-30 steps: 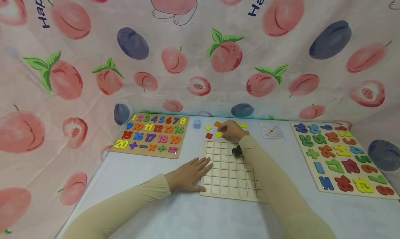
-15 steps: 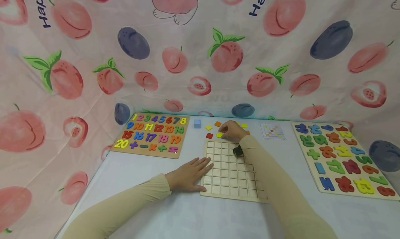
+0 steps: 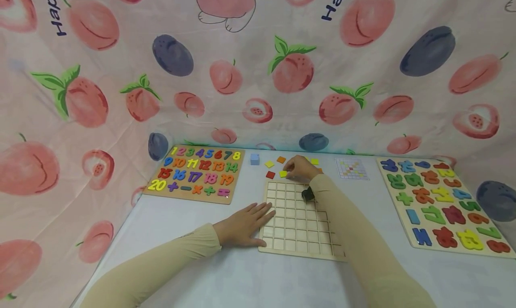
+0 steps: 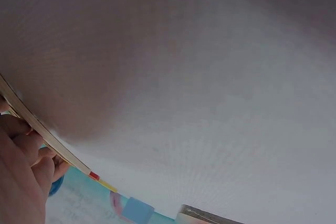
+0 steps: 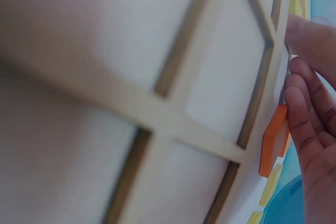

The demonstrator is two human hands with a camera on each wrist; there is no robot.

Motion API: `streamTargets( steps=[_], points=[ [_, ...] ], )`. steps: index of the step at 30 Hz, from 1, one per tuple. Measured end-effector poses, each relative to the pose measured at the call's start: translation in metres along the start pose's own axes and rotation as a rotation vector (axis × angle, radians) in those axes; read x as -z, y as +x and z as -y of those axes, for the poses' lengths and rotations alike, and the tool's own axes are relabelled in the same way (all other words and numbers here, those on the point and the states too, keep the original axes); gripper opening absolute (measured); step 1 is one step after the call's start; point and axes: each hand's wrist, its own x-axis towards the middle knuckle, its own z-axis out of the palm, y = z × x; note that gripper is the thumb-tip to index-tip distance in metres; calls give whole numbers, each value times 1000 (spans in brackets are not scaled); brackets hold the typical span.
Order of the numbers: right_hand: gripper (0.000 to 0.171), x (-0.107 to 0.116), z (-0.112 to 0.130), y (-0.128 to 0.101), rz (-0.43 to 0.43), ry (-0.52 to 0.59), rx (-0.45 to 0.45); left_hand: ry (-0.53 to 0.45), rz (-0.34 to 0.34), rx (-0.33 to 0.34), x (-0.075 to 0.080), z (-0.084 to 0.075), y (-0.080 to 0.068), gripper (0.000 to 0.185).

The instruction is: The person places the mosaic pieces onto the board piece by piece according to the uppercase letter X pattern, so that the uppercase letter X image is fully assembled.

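Desk: the white-covered desk (image 3: 225,272) carried everything, with a peach-print cloth (image 3: 80,97) hung behind it.
Letter board: a wooden board of coloured foam letters (image 3: 439,205) lay to my right, its slots looking full.
Number board: a wooden board of coloured foam numbers (image 3: 197,173) lay to my left, every slot taken as far as I could see.
Grid tray: the pale wooden tray of square compartments (image 3: 296,223) sat in front of me; all the compartments I could see held nothing.
My left hand: my left hand (image 3: 242,225) lay flat with fingers spread, its fingertips against the tray's left edge.
My right hand: my right hand (image 3: 300,168) was just beyond the tray's far edge, fingers bent down among the loose tiles; it was the nearer hand to them. Whether it pinched a tile I could not tell.
Pattern card: a small printed grid card (image 3: 351,168) lay right of the tiles.
Blue cube: a small light-blue cube (image 3: 254,159) stood left of them.
Tiles: the yellow square tile (image 3: 283,173) lay at my right fingertips, on the tray side; the orange square tile (image 5: 273,140) touched my fingers (image 5: 307,124).
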Motion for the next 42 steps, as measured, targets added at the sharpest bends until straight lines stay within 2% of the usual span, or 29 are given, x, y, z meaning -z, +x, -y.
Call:
streamTargets(
  steps=[7,12,19,27,33,42],
  points=[
    [21,0,-8,2,-20,2,35,-10,15,-1,2,0,0,88],
    [23,0,-13,2,-58,46,43,-4,27,-2,2,0,1,88],
    [22,4,-2,-6,-99,93,26,4,25,-1,2,0,1,88],
    [20,9,10,-19,-139,137,72,-2,34,8,3,-1,1,88],
    [22,7,16,-33,-116,135,138,-14,33,14,5,-2,1,87],
    [20,-3,18,-50,-36,125,154,-10,32,9,4,-2,1,87]
  ],
)
